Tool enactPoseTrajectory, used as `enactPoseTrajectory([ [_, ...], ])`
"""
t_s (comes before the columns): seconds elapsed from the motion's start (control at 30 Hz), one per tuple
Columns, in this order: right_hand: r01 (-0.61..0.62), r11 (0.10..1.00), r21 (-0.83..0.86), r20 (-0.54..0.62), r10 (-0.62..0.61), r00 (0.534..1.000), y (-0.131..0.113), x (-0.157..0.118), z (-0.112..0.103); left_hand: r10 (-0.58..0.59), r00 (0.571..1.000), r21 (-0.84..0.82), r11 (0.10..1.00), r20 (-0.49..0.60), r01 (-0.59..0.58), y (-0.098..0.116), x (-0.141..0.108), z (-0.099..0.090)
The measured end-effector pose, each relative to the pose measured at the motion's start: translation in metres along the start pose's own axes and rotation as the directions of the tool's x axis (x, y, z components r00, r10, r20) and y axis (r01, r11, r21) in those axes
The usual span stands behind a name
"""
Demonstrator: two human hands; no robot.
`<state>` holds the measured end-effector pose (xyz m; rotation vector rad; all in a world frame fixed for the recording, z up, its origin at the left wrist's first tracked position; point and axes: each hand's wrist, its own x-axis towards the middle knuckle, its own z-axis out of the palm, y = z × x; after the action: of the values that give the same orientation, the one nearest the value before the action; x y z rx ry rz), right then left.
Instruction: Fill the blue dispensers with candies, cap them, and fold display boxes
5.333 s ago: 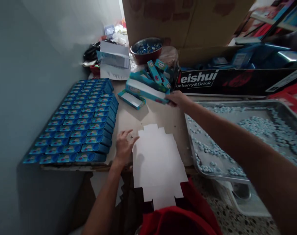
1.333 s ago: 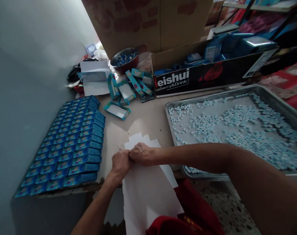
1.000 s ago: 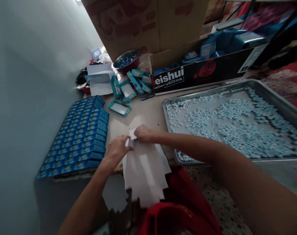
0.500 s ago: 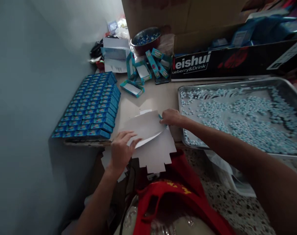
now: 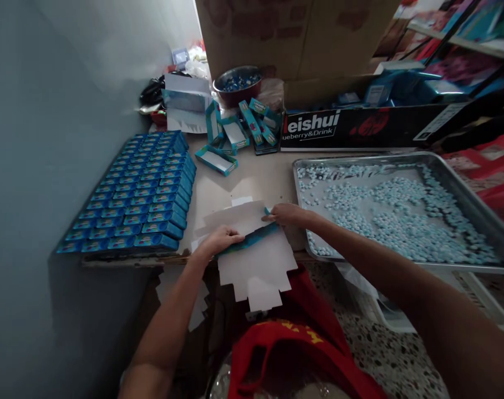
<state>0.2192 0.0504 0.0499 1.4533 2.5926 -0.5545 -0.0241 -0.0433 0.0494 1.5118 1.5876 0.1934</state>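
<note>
A flat cardboard sheet (image 5: 239, 219), white inside and blue-green outside, is partly folded at the table's front edge. My left hand (image 5: 223, 240) pinches its near left side, where a blue-green strip shows. At the right end, my right hand (image 5: 284, 214) grips the sheet's corner with closed fingers. Under it lies another white die-cut sheet (image 5: 258, 271) with notched flaps, hanging over the table edge. Behind, several open blue-green trays (image 5: 217, 160) lie in a loose pile. Rows of filled-looking blue boxes (image 5: 131, 194) stand to the left.
A metal tray (image 5: 299, 194) of pale blue and white pieces sits at the right. A black printed carton (image 5: 351, 128) and a red bowl (image 5: 238, 98) stand at the back. A grey wall (image 5: 23, 166) borders the left, and red cloth (image 5: 318, 310) hangs below.
The near side of the sheet has been folded up, exposing its blue-green face. My left hand has turned and closed on that side. The camera view has shifted to the right.
</note>
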Motion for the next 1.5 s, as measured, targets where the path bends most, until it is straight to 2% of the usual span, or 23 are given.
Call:
enactPoseTrajectory([
  [0.07, -0.051, 0.999, -0.012, -0.136, 0.049, 0.989, -0.001, -0.014, 0.002, 0.005, 0.997, -0.146, 0.989, 0.075, 0.006, -0.009, 0.01, -0.005],
  [0.1, -0.022, 0.999, -0.032, -0.226, 0.014, 0.974, -0.004, -0.023, 0.007, 0.007, 0.997, -0.19, 0.982, 0.071, 0.007, -0.013, 0.012, -0.004],
  [0.13, 0.065, 0.996, -0.065, -0.319, -0.082, 0.944, -0.008, -0.032, 0.014, 0.015, 0.999, -0.221, 0.975, 0.051, -0.003, -0.017, 0.012, -0.002],
  [0.17, 0.196, 0.973, -0.121, -0.4, -0.229, 0.887, -0.012, -0.041, 0.023, 0.031, 0.999, -0.241, 0.97, 0.021, -0.025, -0.021, 0.01, 0.0],
  [0.2, 0.336, 0.922, -0.195, -0.434, -0.388, 0.813, -0.017, -0.047, 0.034, 0.057, 0.998, -0.253, 0.966, -0.012, -0.058, -0.023, 0.008, 0.003],
  [0.23, 0.425, 0.866, -0.262, -0.443, -0.499, 0.745, -0.022, -0.052, 0.046, 0.088, 0.995, -0.253, 0.963, -0.047, -0.097, -0.025, 0.005, 0.006],
  [0.27, 0.465, 0.831, -0.306, -0.443, -0.556, 0.703, -0.026, -0.053, 0.058, 0.118, 0.989, -0.237, 0.962, -0.086, -0.135, -0.027, 0.003, 0.009],
  [0.3, 0.471, 0.818, -0.331, -0.443, -0.575, 0.688, -0.029, -0.053, 0.069, 0.138, 0.983, -0.202, 0.966, -0.12, -0.161, -0.028, 0.0, 0.011],
  [0.37, 0.451, 0.83, -0.329, -0.437, -0.557, 0.707, -0.032, -0.047, 0.086, 0.155, 0.971, -0.075, 0.982, -0.183, -0.171, -0.029, -0.007, 0.017],
  [0.43, 0.446, 0.846, -0.291, -0.397, -0.531, 0.749, -0.032, -0.039, 0.095, 0.191, 0.937, 0.141, 0.978, -0.291, -0.156, -0.028, -0.016, 0.026],
  [0.5, 0.439, 0.866, -0.238, -0.356, -0.499, 0.79, -0.032, -0.034, 0.098, 0.287, 0.856, 0.399, 0.911, -0.43, -0.104, -0.026, -0.025, 0.04],
  [0.57, 0.422, 0.888, -0.183, -0.341, -0.46, 0.82, -0.032, -0.032, 0.097, 0.387, 0.776, 0.602, 0.798, -0.499, -0.011, -0.024, -0.032, 0.058],
  [0.6, 0.415, 0.895, -0.164, -0.342, -0.446, 0.827, -0.033, -0.031, 0.096, 0.412, 0.761, 0.666, 0.745, -0.501, 0.035, -0.024, -0.035, 0.068],
  [0.67, 0.406, 0.902, -0.146, -0.347, -0.431, 0.833, -0.034, -0.031, 0.094, 0.404, 0.767, 0.732, 0.67, -0.498, 0.122, -0.025, -0.037, 0.085],
  [0.73, 0.392, 0.908, -0.146, -0.354, -0.418, 0.837, -0.035, -0.031, 0.093, 0.37, 0.759, 0.742, 0.635, -0.536, 0.215, -0.026, -0.036, 0.097],
  [0.8, 0.38, 0.913, -0.147, -0.35, -0.407, 0.844, -0.036, -0.031, 0.092, 0.352, 0.745, 0.738, 0.619, -0.566, 0.268, -0.027, -0.034, 0.101],
  [0.97, 0.355, 0.924, -0.145, -0.241, -0.381, 0.893, -0.04, -0.026, 0.084, 0.312, 0.817, 0.768, 0.599, -0.484, 0.226, -0.026, -0.029, 0.087],
  [1.07, 0.347, 0.927, -0.139, -0.148, -0.366, 0.919, -0.043, -0.019, 0.073, 0.292, 0.836, 0.774, 0.592, -0.465, 0.224, -0.027, -0.027, 0.077],
  [1.2, 0.381, 0.919, -0.102, -0.067, -0.389, 0.919, -0.041, -0.017, 0.061, 0.314, 0.857, 0.79, 0.592, -0.408, 0.159, -0.031, -0.029, 0.068],
  [1.3, 0.43, 0.899, -0.086, -0.069, -0.436, 0.898, -0.037, -0.024, 0.061, 0.315, 0.876, 0.788, 0.605, -0.365, 0.11, -0.033, -0.033, 0.066],
  [1.5, 0.422, 0.902, -0.093, -0.017, -0.425, 0.905, -0.035, -0.029, 0.066, 0.174, 0.942, 0.78, 0.613, -0.286, 0.123, -0.027, -0.03, 0.058],
])
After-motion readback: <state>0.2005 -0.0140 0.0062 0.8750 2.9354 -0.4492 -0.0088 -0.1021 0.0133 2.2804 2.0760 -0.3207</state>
